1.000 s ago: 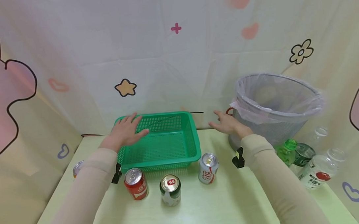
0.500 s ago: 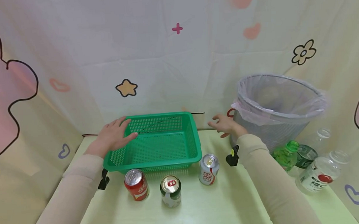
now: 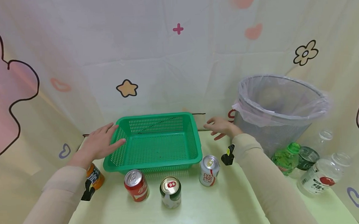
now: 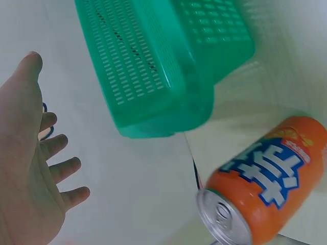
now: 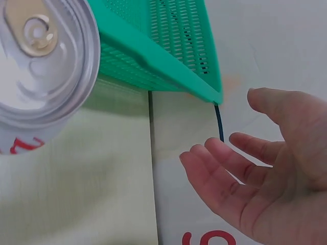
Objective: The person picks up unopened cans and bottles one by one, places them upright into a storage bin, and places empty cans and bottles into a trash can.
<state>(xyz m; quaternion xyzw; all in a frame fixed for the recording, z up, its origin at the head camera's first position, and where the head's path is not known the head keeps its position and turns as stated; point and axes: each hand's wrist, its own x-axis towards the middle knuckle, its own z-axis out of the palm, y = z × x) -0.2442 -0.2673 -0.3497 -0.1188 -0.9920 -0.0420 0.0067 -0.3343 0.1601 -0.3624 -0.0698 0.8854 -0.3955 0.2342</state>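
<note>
A green plastic basket [image 3: 157,149] stands at the back of the table with nothing in it. My left hand [image 3: 98,142] hovers at its left end, fingers straight and thumb spread, holding nothing. Below that wrist is an orange soda can [image 4: 271,178], partly hidden by the sleeve in the head view. To the right of the basket my right hand [image 3: 223,126] hangs in the air with loosely bent fingers and no object in them. A red cola can [image 3: 137,186], a dark green and white can [image 3: 171,193] and a silver-white can [image 3: 209,171] stand upright before the basket.
A mesh waste bin [image 3: 257,134] lined with a thin bag stands behind and right of my right hand. Beside it are a green bottle [image 3: 286,161], a clear bottle with a red print [image 3: 321,178] and other clear bottles. A patterned curtain [image 3: 166,66] closes off the back.
My left hand has moved left from over the basket to its left end, and the orange can has come into fuller view. My right hand has shifted slightly down and left, its fingers bending.
</note>
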